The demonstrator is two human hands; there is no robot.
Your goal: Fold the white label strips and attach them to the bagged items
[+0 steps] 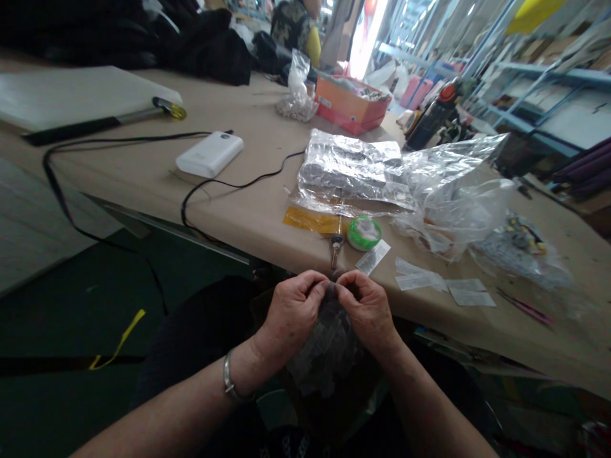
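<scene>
My left hand and my right hand meet just in front of the table's edge, thumbs and forefingers pinched together. Between the fingertips is a small greyish piece, too covered to name. Below them, over my lap, hangs a heap of translucent plastic pieces. Right beyond the fingers, a tool with a metal tip, resembling a soldering iron, points toward me at the table edge. Beside it stands a round green container with white stuff inside. Clear labelled strips lie to the right.
Crinkled clear plastic bags cover the table's right-middle. Tweezers rest at the right edge. Leftward are a white power bank, a black cable and a hammer. An orange box stands farther back, with a person beyond.
</scene>
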